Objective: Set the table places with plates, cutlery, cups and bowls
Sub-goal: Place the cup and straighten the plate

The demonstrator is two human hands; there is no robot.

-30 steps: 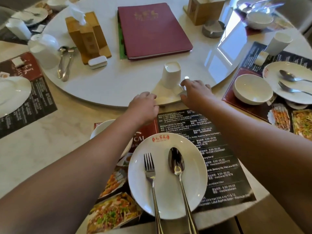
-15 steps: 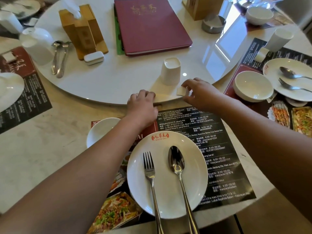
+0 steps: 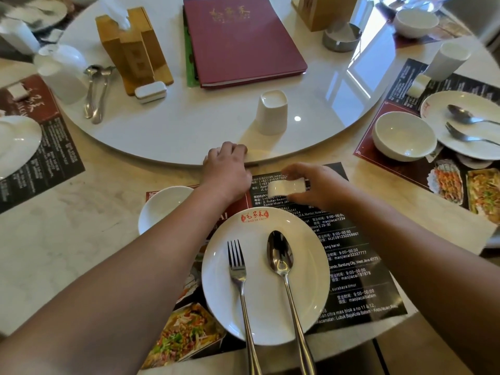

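My right hand (image 3: 316, 186) pinches a small white ceramic cutlery rest (image 3: 286, 187) just above the dark placemat (image 3: 359, 266), beyond the white plate (image 3: 213, 282). A fork (image 3: 238, 277) and a spoon (image 3: 281, 261) lie side by side on that plate. My left hand (image 3: 226, 171) rests with curled fingers on the rim of the white turntable (image 3: 189, 131). A white cup (image 3: 271, 112) stands upside down on the turntable near its edge. A white bowl (image 3: 159, 207) sits left of the plate, partly hidden by my left forearm.
The turntable carries a red menu book (image 3: 243, 41), a wooden tissue holder (image 3: 132, 50), spoons (image 3: 96, 90), an ashtray (image 3: 341, 39) and a small white box (image 3: 150, 92). A set place at right has a bowl (image 3: 404, 139), plate (image 3: 465, 109), cup (image 3: 446, 60).
My right hand picked the small white rest off the turntable edge and drew it back toward me, over the placemat. My left hand stayed at the turntable rim.
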